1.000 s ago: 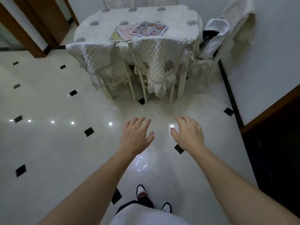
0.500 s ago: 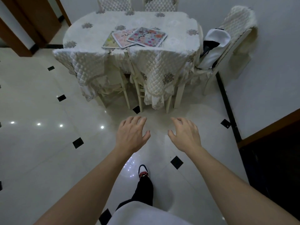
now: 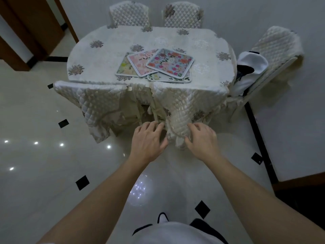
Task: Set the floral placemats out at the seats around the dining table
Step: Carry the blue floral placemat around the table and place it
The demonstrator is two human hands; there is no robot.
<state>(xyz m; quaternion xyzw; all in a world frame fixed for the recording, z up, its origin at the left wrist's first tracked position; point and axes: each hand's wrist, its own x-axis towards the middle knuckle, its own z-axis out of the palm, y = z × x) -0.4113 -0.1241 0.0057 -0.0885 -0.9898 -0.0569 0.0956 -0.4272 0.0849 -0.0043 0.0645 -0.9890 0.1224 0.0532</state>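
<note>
Four mats lie in a loose, overlapping pile on the bench, close to its near edge and about midway along it. A blue one with red and orange flowers is on top, a pink one lies under its left side, a green one is further left, and a pale one shows beneath at the front.

Two chairs with quilted covers are tucked in at the near edge, two more stand at the far side, and one at the right end carries a white garment.

The left hand and right hand reach out low before the near chairs, palms down. Their fingers are spread and relaxed, holding nothing. The cover's hanging end shows between them, but whether they touch it cannot be told. Below is a glossy tiled floor.
</note>
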